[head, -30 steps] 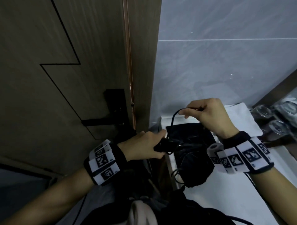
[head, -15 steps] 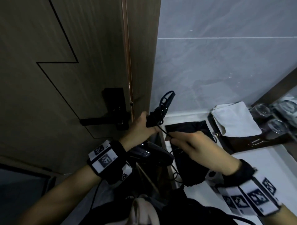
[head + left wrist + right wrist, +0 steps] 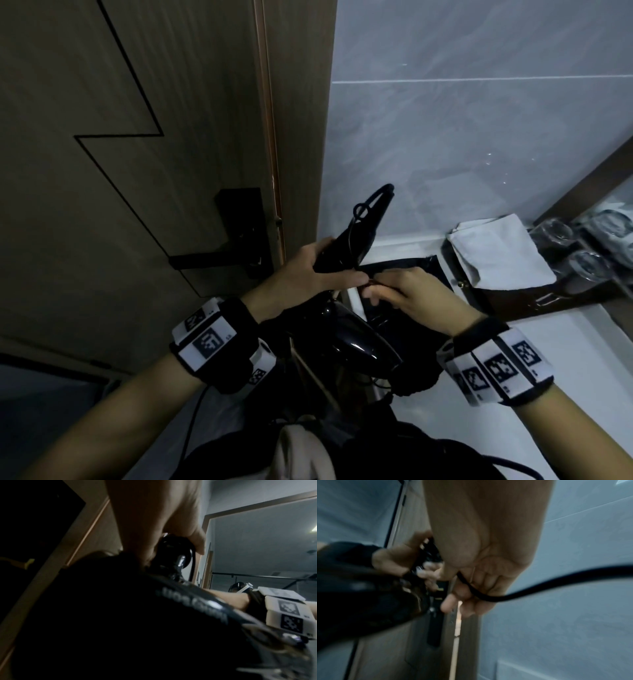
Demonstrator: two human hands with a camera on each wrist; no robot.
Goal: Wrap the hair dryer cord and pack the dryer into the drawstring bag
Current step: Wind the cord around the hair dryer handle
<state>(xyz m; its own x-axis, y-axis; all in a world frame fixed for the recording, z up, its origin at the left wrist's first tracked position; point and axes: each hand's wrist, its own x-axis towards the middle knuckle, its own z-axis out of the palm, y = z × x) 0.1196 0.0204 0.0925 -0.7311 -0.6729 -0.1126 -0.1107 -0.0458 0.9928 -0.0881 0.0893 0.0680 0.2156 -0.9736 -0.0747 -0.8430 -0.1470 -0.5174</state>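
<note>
Drawstring bag (image 3: 404,274) lies black and flat on the white counter (image 3: 565,346) behind my hands; what it holds I cannot tell. A tray (image 3: 507,301) beside it carries a folded white cloth (image 3: 496,253). My left hand (image 3: 308,274) grips the hair dryer (image 3: 356,339) by its folded handle, barrel hanging below my wrist. My right hand (image 3: 411,294), touching the left, pinches the black cord (image 3: 539,588), which runs through its curled fingers and off to the side.
</note>
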